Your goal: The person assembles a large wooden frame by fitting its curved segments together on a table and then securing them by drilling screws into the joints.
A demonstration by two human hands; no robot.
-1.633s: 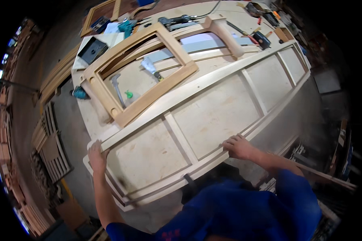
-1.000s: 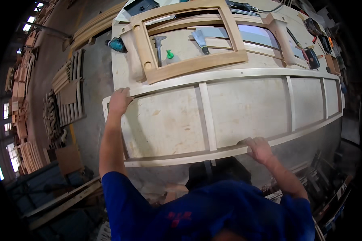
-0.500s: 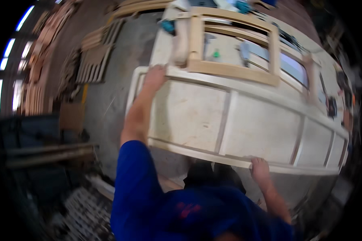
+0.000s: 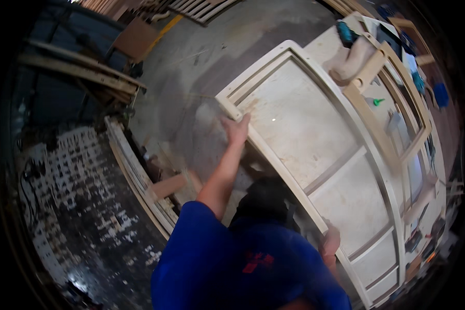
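Note:
A long pale wooden frame point(image 4: 280, 168), split by crossbars into several panelled sections, slants from the upper middle down to the lower right. My left hand point(image 4: 236, 128) is closed round its near rail, close to the left corner, thumb on top. Further along the same rail, my right hand point(image 4: 331, 237) grips the edge, partly blurred, its fingers only partly seen. A smaller light wood frame point(image 4: 369, 121) with an opening lies against the long frame's far side.
The workbench point(image 4: 320, 46) holds a teal power tool point(image 4: 346, 33) and a small green item point(image 4: 378, 101). Stacked boards point(image 4: 82, 70) stand at left, above a dark patchy surface point(image 4: 88, 181). A brown block point(image 4: 169, 186) lies near my left arm.
My left hand has shifted from the frame's far left corner to its near rail. The view has turned left, and the long frame now appears steeply slanted. My right hand stays on the near rail.

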